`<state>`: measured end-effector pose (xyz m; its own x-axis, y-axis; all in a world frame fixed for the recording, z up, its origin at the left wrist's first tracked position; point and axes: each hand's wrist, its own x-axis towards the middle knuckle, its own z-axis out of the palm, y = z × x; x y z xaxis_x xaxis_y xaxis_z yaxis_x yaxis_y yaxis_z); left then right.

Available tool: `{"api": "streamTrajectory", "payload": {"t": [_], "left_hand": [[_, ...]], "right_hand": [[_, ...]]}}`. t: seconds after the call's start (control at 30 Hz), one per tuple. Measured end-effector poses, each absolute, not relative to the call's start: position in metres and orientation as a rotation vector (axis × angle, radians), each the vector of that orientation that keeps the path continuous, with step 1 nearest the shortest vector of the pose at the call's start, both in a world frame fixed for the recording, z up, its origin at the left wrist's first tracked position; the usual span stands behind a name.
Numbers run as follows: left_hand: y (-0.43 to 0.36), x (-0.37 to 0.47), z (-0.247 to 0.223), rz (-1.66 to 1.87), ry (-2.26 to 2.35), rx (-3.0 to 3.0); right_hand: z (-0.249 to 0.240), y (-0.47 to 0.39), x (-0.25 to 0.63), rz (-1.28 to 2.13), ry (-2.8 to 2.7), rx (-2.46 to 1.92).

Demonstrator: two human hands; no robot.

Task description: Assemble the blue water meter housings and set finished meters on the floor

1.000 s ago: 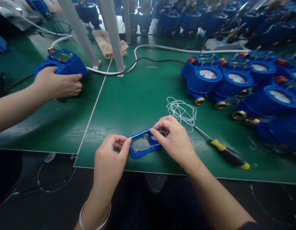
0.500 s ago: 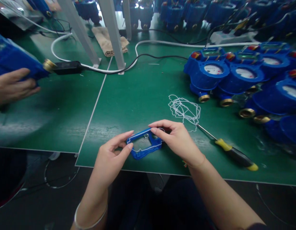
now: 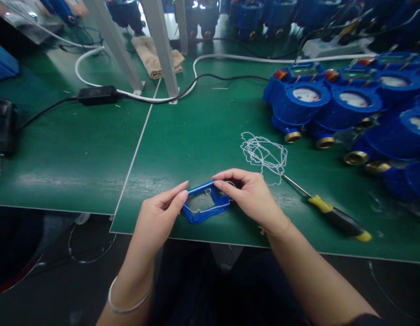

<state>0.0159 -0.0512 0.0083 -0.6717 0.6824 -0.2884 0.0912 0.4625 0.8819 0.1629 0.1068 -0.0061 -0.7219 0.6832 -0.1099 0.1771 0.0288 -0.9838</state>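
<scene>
A small blue frame [image 3: 206,213] with an open middle is held near the table's front edge. My left hand [image 3: 162,215] pinches its left corner between thumb and fingers. At its upper right, my right hand [image 3: 247,192] grips the rim with thumb and forefinger. A thin white cord runs along the frame's edge, and a short loop of it shows by my right fingers. Beyond my right hand lies a tangle of white cord [image 3: 264,151]. The tip of a screwdriver [image 3: 339,218] with a yellow and black handle touches that tangle.
Blue meters [image 3: 306,97] with brass fittings crowd the right side, with more at the back. Grey metal posts [image 3: 162,50] stand near a folded beige cloth [image 3: 148,56]. White and black cables cross the green table [image 3: 196,117]. A black tool [image 3: 4,129] lies at far left.
The other person's hand and the blue meter it held have left the left side, where a black tool now shows. My left thumb and fingers have shifted slightly on the frame.
</scene>
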Motion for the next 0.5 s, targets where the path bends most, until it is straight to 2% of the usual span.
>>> {"api": "streamTrajectory", "payload": {"t": [0.27, 0.5], "left_hand": [[-0.049, 0.011, 0.006, 1.207, 1.867, 0.471], [-0.049, 0.010, 0.016, 1.392, 1.770, 0.345]], "right_hand": [[-0.006, 0.105, 0.162, 1.821, -1.852, -0.910], [-0.001, 0.097, 0.162, 2.079, -1.449, -0.869]]}}
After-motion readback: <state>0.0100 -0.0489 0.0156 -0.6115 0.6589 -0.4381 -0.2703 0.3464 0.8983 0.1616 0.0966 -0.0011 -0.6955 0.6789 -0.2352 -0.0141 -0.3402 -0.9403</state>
